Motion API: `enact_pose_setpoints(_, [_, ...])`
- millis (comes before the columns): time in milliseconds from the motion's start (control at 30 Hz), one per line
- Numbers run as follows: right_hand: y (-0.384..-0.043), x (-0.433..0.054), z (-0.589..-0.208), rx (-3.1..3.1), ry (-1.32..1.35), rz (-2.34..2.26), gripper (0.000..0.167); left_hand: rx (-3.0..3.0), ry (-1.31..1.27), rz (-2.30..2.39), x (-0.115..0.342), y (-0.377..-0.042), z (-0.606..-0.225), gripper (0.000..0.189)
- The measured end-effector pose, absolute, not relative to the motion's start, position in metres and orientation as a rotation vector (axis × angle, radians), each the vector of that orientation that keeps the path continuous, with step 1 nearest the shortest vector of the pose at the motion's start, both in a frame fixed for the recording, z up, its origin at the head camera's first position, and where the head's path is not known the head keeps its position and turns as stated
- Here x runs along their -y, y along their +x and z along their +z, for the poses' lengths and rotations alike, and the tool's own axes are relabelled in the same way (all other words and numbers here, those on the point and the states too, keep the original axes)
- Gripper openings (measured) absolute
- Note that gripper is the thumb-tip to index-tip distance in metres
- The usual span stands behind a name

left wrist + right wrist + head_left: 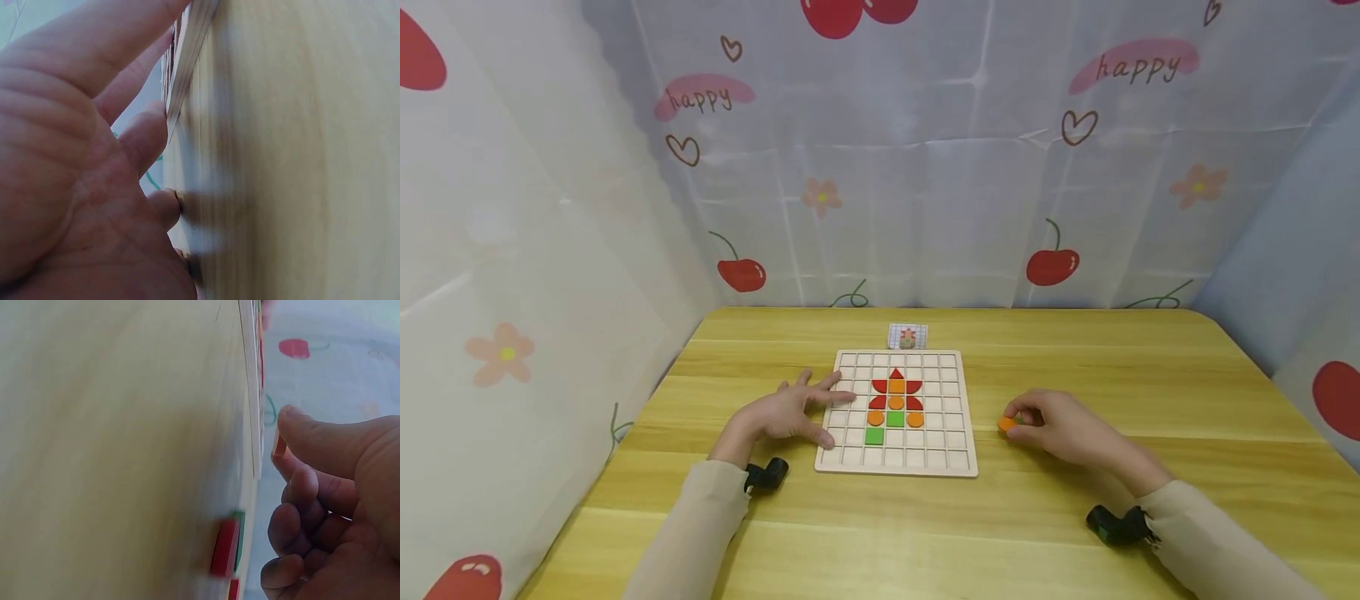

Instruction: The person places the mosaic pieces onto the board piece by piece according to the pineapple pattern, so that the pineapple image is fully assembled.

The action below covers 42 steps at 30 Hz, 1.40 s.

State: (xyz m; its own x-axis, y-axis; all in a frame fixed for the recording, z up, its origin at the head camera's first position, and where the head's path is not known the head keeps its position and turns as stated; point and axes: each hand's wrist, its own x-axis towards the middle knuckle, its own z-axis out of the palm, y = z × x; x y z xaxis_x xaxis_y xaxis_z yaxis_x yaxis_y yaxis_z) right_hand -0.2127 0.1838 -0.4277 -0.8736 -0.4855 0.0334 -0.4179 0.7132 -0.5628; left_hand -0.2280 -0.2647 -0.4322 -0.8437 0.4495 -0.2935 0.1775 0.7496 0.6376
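Just right of the gridded board (934,438), the right hand (1063,427) pinches an orange disc (1006,424); the left hand (786,414) lies spread over the board's left side, covering some cells. Step in hand, as judged: bringing the disc to the board; the next move calls for lifting it over the edge without nudging placed pieces (896,403). Behind the board lies a picture card (907,337); near the right hand lie red pieces (223,550) and a green piece (240,534), shapes too blurred to tell
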Motion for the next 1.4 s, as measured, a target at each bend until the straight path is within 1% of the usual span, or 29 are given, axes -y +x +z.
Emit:
enact_pose_setpoints(467, [-0.219,-0.138,-0.417,-2.696,-0.806,-0.913,0.016,-2.519,0.479,0.86,0.263,-0.228,-0.433,0.074])
enact_pose_setpoints(733, [-0.222,-0.104,-0.418,-2.672,-0.849,-0.873,0.013,-2.518,0.471,0.849,0.264,-0.227,-0.434,0.074])
enact_pose_setpoints(967, [-0.224,-0.076,-0.415,-2.639,-0.906,-0.873,0.018,-2.534,0.465,0.826,0.265,-0.23,-0.433,0.074])
enact_pose_setpoints(1200, [-0.227,-0.051,-0.415,-2.602,-1.049,-0.841,0.013,-2.533,0.49,0.828,0.265,-0.232,-0.429,0.074])
enact_pose_setpoints(1400, [-0.226,-0.034,-0.422,-2.554,-1.054,-0.816,0.01,-2.525,0.492,0.821,0.266,-0.229,-0.431,0.075])
